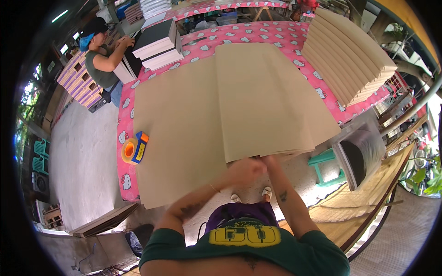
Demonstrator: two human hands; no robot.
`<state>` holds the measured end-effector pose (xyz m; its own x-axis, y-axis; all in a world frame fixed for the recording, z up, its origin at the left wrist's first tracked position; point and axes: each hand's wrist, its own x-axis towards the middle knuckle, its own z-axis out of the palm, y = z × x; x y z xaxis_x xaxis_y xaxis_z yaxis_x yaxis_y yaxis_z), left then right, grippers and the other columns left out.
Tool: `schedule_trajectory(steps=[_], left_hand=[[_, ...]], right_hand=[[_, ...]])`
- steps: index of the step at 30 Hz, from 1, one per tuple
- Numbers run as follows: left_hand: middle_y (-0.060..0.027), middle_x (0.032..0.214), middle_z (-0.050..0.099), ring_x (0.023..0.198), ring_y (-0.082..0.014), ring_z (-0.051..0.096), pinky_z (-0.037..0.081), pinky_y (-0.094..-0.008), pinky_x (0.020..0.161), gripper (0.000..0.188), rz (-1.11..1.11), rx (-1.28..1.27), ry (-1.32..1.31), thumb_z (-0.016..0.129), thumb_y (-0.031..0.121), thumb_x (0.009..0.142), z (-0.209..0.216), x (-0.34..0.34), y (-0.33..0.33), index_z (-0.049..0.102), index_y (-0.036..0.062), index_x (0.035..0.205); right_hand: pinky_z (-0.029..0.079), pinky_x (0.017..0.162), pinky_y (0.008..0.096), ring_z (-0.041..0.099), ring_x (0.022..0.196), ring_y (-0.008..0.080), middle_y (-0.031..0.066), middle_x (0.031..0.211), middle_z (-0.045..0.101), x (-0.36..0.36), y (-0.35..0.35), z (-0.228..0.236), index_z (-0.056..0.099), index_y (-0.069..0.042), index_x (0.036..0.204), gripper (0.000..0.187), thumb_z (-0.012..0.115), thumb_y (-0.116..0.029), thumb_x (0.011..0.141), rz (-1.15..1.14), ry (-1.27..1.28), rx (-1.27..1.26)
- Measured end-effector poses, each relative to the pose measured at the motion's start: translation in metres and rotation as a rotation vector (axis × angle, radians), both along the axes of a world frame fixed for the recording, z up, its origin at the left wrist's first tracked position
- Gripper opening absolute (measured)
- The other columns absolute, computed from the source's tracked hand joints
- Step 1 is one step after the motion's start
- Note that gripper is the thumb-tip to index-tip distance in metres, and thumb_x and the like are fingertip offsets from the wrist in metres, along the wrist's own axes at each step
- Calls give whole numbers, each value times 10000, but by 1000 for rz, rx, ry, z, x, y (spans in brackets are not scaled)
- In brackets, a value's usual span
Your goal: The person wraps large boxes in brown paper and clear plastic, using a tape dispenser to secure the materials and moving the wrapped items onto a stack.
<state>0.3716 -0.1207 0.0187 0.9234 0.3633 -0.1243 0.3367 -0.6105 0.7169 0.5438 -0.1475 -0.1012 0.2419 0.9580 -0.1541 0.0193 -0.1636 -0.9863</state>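
The work looks partway along. Brown paper (177, 119) covers the middle of the desk (128, 193) and overhangs its near edge; toward the desk's right side a broad upper layer (264, 92) lies flat over it, while the left part lies open in a single plane. At the near edge of that layer the left hand (251, 169) and the right hand (270, 163) are close together; the left is blurred, and I cannot tell whether either is closed on the paper. Several sheet edges show beside them. No tape is visible on the paper, and the tape dispenser (135, 148) rests at the desk's left edge, so fastening is probably left to do. At the far right corner stands a tall stack of brown packages (345, 60), apparently finished pieces; toward the far left corner, dark-topped white panels (159, 43) lie bare.
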Motion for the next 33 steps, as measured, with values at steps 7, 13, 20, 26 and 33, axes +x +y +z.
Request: schedule_trajectory(steps=[7,13,20,26,33], left_hand=[[-198,1299,618,1220,-398,560,424,-479,1044,517,372,354,-87,349,419,1037,8,28,187,603,47,1291],[-204,1305,613,1223,-390,564,429,-468,1046,523,591,38,-14,364,431,1047,7,17,188,594,34,1297],[-158,1097,669,1044,-337,621,490,-417,941,276,488,496,-308,577,194,937,-74,-71,110,645,48,1162],[-162,1193,654,1244,-330,521,357,-481,1092,344,234,466,-206,549,255,955,-55,-46,98,647,37,1201],[-239,1342,552,1342,-452,407,213,-551,1179,537,46,602,67,499,414,978,-81,29,-42,584,-9,1297]], right_hand=[[355,1094,466,479,1293,431,248,1388,528,-149,5,39,489,8,1379,697,678,-453,891,-76,-994,75],[377,1066,493,505,1252,424,244,1336,559,-28,-3,35,525,16,1319,553,568,-405,962,24,-489,-238],[391,1060,486,534,1220,407,237,1298,584,11,8,25,539,6,1316,510,582,-341,946,-68,-435,-241],[404,1055,480,558,1193,393,231,1266,606,1,6,15,552,-3,1314,479,595,-287,931,-64,-617,-255],[418,1049,473,587,1161,376,224,1228,632,11,-19,22,566,-13,1312,452,609,-224,914,115,-846,-310]])
